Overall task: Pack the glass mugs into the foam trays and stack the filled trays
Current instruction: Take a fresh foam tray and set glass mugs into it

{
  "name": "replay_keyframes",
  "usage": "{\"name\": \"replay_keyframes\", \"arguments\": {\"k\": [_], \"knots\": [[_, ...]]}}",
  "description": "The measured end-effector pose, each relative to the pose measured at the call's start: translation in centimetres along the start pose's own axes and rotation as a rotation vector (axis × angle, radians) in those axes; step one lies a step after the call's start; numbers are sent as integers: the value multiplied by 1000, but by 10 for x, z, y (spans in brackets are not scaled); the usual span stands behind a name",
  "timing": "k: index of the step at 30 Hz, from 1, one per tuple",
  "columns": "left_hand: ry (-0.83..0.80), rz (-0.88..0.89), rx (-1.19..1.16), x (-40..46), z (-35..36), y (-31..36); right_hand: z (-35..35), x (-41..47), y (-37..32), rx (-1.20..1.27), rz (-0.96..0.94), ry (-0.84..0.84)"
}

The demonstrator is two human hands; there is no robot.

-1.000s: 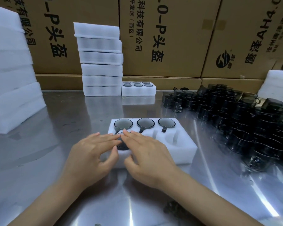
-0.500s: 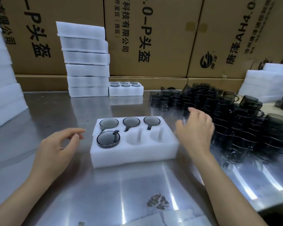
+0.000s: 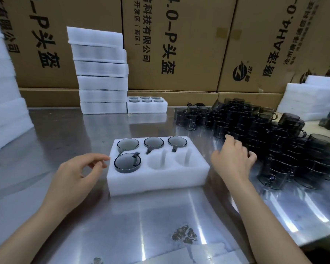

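Worktop [image 3: 65, 141]: brushed steel, glossy w/ streaky glare. On it, foam tray [image 3: 156, 180]: white, matt, soft-looking. Mugs [image 3: 274, 149] right of tray: smoky dark glass, shiny. Boxes [image 3: 179, 44] behind the worktop: brown matt cardboard, black print.

Printed cardboard boxes [image 3: 179, 44] behind steel table [image 3: 65, 134]; dark smudge [image 3: 184, 234], perhaps residue.

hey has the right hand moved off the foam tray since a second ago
Yes. The right hand has left the foam tray and moved right, to the pile of loose mugs.
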State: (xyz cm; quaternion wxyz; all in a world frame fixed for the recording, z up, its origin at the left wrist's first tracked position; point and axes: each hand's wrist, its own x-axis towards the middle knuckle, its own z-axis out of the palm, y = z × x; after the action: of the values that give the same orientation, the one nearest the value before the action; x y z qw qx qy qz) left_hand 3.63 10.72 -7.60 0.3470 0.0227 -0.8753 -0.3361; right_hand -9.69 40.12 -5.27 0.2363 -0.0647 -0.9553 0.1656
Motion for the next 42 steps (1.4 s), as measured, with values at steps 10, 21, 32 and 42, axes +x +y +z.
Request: {"name": "replay_keyframes", "arguments": {"k": [10, 21, 32, 42], "knots": [[15, 9, -6, 0, 0, 6, 1, 7, 7, 203, 28, -217], [25, 77, 45, 0, 5, 10, -16, -38, -52, 885, -607, 143], [26, 88, 47, 1, 5, 13, -5, -53, -65, 753, -660, -142], [40, 79, 81, 4, 7, 14, -3, -52, -67, 702, -619, -210]]}}
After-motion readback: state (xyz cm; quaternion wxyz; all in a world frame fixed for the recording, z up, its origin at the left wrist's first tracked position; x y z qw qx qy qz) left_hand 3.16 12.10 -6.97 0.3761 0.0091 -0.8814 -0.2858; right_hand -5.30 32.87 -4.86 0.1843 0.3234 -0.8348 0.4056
